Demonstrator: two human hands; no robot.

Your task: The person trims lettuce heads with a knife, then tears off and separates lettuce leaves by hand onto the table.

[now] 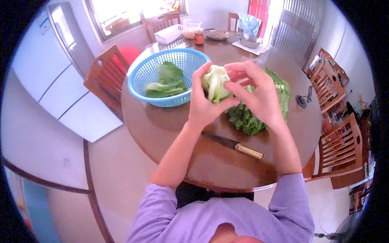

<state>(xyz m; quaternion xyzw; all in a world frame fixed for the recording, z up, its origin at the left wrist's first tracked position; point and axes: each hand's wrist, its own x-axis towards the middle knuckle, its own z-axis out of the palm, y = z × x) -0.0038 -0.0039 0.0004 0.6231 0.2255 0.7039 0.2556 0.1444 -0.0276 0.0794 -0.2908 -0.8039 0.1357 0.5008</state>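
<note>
My left hand (201, 99) is wrapped round a pale green leafy vegetable (216, 83) and holds it up over the table. On its other side my right hand (257, 89) has its fingers curled against the leaves, thumb and fingertips close together. Part of the vegetable is hidden behind my fingers. Below and behind my right hand lies a pile of leafy greens (247, 120). A blue plastic basket (142, 97) stands to the left with several green leaves (168, 83) inside. Nearer to me rests a knife (248, 151) with a light handle and a dark blade.
The round brown table (162, 137) carries a white basket (169, 34), a jar (198, 37), a plate (216, 35) and a metal bowl (250, 41) at the far side. A small black stand (302, 101) is at the right. Wooden chairs (342, 148) surround the table.
</note>
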